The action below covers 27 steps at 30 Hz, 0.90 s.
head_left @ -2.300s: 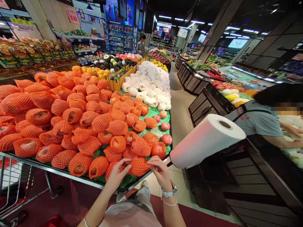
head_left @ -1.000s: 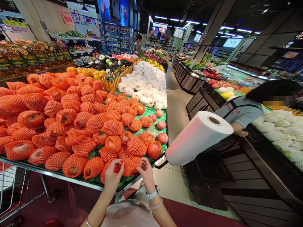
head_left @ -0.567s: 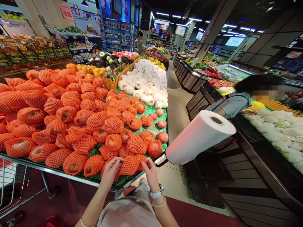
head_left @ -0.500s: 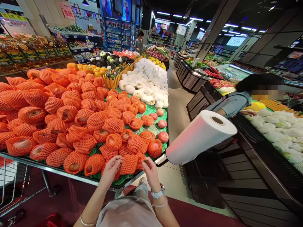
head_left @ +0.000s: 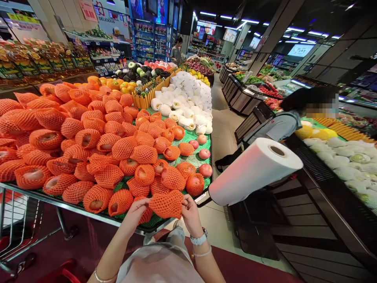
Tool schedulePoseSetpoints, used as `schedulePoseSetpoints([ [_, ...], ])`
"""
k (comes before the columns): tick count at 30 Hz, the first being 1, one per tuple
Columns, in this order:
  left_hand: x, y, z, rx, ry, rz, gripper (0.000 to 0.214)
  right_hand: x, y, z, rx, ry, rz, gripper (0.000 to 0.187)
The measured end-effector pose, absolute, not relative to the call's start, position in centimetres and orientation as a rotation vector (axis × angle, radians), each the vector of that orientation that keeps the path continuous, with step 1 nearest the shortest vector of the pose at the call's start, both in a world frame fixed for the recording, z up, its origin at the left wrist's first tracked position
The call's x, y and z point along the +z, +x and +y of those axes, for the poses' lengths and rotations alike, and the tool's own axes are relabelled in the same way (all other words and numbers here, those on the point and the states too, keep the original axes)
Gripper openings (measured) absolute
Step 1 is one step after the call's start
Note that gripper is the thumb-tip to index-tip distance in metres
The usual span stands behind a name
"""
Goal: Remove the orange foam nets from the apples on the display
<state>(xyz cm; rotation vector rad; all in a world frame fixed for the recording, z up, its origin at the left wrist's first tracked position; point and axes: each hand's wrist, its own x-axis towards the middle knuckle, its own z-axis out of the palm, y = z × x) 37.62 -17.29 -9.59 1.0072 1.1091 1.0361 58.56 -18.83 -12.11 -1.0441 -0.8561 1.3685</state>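
Observation:
Both my hands hold one orange foam net sleeve (head_left: 166, 204) stretched flat between them, just above the front edge of the fruit stand. My left hand (head_left: 136, 211) pinches its left end, my right hand (head_left: 190, 211), with a watch on the wrist, pinches its right end. Behind it lie several apples in orange nets (head_left: 141, 173) on a green mat (head_left: 196, 159), with three bare red apples (head_left: 205, 169) at the right side.
A big roll of plastic bags (head_left: 256, 169) juts out to the right of the stand. A person in a grey shirt (head_left: 278, 125) leans over the produce counter at right. A shopping trolley (head_left: 17, 228) stands at lower left. White-netted fruit (head_left: 188, 100) lies farther back.
The net sleeve, earlier bunched round fruit at the stand's edge, is now pulled off and held flat and empty between both hands. The person at right has shifted farther back.

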Motion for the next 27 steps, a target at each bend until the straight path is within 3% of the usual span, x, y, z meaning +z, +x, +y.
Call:
schedulePoseSetpoints([
  [5, -10.5, 37.1, -17.6, 0.95, 1.057, 1.042, 0.021, -11.7, 58.7, -18.7, 1.349, -1.05, -0.922, 0.03],
  [10, -11.5, 37.7, -17.6, 1.033, 1.065, 1.118, 0.043, -11.8, 59.3, -18.9, 1.26, -1.085, -1.147, 0.049],
  [18, -9.4, 41.4, -18.0, 0.93, 1.297, 1.006, 0.031, -9.7, 59.7, -20.2, 1.005, -1.181, -1.753, 0.071],
  [23, -9.3, 43.1, -17.5, 0.806, 1.264, 0.923, 0.021, -7.4, 60.2, -20.4, 1.008, -1.25, -1.933, 0.073],
  [27, -10.7, 43.9, -17.6, 0.941, 1.073, 1.01, 0.035, -7.1, 60.0, -20.0, 1.039, -1.27, -1.833, 0.072],
])
